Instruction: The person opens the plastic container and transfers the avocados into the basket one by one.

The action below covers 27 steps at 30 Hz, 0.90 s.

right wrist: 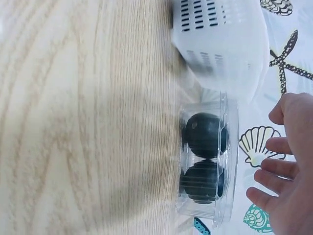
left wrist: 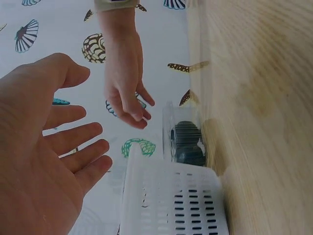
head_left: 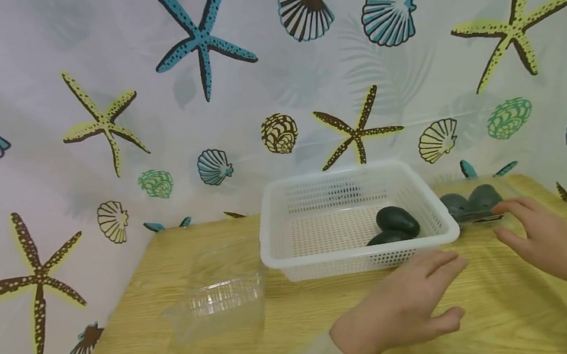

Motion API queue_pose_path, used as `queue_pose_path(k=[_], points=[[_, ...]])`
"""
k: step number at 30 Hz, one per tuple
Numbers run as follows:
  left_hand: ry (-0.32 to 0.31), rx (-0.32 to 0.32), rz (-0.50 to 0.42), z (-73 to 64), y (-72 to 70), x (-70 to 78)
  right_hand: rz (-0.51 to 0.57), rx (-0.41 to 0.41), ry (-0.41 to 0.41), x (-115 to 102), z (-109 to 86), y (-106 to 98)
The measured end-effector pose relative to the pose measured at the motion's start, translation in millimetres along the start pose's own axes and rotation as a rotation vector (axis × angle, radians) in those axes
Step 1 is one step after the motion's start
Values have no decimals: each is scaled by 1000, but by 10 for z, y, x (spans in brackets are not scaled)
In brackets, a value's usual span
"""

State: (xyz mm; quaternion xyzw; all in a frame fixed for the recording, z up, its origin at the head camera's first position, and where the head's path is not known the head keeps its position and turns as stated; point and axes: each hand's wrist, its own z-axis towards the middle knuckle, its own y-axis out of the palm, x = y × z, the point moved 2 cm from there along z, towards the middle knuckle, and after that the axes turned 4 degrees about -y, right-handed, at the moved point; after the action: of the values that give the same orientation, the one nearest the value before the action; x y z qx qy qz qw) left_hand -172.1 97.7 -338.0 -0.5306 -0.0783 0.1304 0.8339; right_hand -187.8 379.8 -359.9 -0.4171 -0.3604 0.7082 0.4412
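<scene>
Right hand (head_left: 544, 238) hovers over the clear box (right wrist: 211, 106) with two avocados (right wrist: 203, 181), right of the white basket (head_left: 347, 255) on the tabletop (head_left: 143, 339), thumb and fingers apart, nothing held. Left hand (head_left: 405, 304) hangs in front of the basket, thumb spread from fingers, also holding nothing. Two more avocados (head_left: 398, 221) lie inside the basket, right side; second clear box (head_left: 224, 298) to its left.

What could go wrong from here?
The right hand is close to the filled clear container, which sits beside the white basket; a clumsy nudge might knock them together. The two dark fruits in the basket are rounded, so they could roll if it is jolted. The other clear container, on the left, is hard to see, so the left hand might brush it.
</scene>
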Motion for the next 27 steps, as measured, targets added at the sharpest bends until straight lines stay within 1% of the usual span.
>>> queue_pose_path(k=[3, 4, 7, 9, 11, 14, 15, 17, 20, 22, 25, 26, 27], points=[[16, -16, 18, 137, 127, 85, 3, -26, 14, 72, 71, 20], [10, -33, 17, 187, 175, 112, 5, -34, 17, 102, 97, 26], [-33, -82, 14, 324, 332, 183, 5, -58, 44, 198, 187, 29], [-69, -91, 32, 403, 433, 224, 3, -75, 73, 261, 248, 18], [-94, -73, 65, 470, 525, 252, 9, -106, 114, 311, 302, 2], [-111, 4, 131, 570, 642, 284, -1, -155, 156, 356, 372, -12], [-120, 11, 148, 605, 676, 289, 4, -179, 169, 362, 392, -9], [-156, -4, 190, 671, 746, 298, 12, -209, 163, 369, 431, 15], [-239, -85, 258, 748, 841, 307, 9, -228, 116, 373, 470, 75], [-281, -123, 317, 787, 899, 308, 2, -225, 84, 391, 481, 117], [-326, -144, 378, 838, 952, 293, -69, -199, 59, 435, 486, 153], [-343, -146, 382, 856, 964, 283, -142, -204, 14, 451, 480, 160], [-364, -162, 371, 872, 975, 270, -165, -198, 18, 465, 475, 166]])
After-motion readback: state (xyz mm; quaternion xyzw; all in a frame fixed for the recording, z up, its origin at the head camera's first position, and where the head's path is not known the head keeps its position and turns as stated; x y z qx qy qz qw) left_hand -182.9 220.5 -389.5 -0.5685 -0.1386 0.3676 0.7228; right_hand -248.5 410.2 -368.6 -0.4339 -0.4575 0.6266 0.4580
